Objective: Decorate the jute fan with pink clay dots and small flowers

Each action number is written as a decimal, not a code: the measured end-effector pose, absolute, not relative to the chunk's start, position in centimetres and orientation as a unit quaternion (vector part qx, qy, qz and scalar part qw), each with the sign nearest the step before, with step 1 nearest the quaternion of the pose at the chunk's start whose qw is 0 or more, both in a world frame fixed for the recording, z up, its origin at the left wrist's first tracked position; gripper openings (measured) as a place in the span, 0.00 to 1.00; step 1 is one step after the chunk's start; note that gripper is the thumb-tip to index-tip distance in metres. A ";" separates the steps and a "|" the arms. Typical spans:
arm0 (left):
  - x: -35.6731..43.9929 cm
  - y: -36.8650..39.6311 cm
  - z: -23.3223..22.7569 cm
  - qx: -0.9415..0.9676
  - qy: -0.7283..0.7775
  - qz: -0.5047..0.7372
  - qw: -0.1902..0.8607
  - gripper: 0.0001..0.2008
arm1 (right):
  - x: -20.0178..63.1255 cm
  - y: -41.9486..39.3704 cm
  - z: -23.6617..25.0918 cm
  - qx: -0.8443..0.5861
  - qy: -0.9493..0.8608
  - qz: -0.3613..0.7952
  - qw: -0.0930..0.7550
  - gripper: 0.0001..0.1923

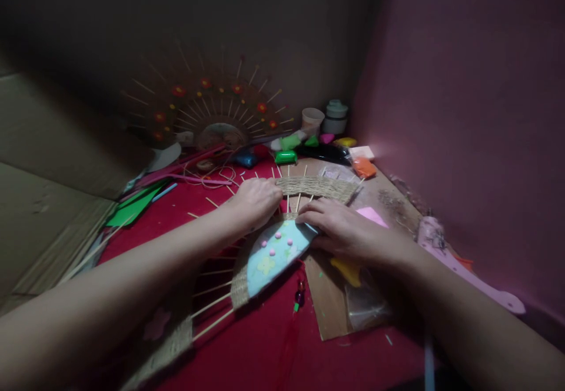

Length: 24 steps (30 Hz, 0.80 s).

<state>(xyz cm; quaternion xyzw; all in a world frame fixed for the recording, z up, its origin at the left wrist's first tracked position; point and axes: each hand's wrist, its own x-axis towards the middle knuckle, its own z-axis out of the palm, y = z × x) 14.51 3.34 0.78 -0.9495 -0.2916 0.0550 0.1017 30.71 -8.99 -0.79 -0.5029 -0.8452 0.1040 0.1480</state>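
Head view. A fan-shaped frame of thin sticks [212, 305] bound by a woven twine band [318, 188] is shown lying across the middle of the red worktop [265, 350], its hub covered by a pale blue half-disc [276, 255] dotted with pink beads. The left hand [256, 202] is closed loosely, knuckles up, over the near end of the band at the upper sticks; what the fingertips pinch is hidden beneath the hand. The right hand [344, 232] is laid flat, fingers nearly straight and together, pressing on the straight edge of the half-disc; nothing is grasped by it. The step in hand is judged to be weaving or tightening of twine between the sticks while the hub is held down; the next move would seem to call for steady pressure from the right hand and a fine pinch from the left. A finished fan [212, 114], clay packets [286, 156] and cups [312, 120] at the far edge are dim. A cardboard sheet [329, 302] is partly covered by the right forearm.
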 end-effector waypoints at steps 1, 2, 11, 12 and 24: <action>14.5 3.4 0.8 -0.950 -0.290 0.056 0.099 0.10 | 30.7 -9.0 -0.8 -0.503 -0.845 0.103 0.148 0.13; 14.5 3.4 0.7 -0.951 -0.289 0.055 0.095 0.10 | 30.7 -9.0 -0.7 -0.503 -0.845 0.103 0.148 0.14; 13.1 4.9 2.2 -0.953 -0.303 0.002 0.008 0.10 | 30.6 -9.2 -0.5 -0.510 -0.840 0.113 0.149 0.13; 12.8 5.2 2.7 -0.950 -0.312 -0.011 -0.014 0.09 | 30.7 -9.2 -0.6 -0.510 -0.839 0.113 0.151 0.14; 8.4 7.5 3.4 -0.906 -0.397 -0.060 -0.134 0.08 | 30.7 -9.2 -1.6 -0.486 -0.851 0.095 0.177 0.10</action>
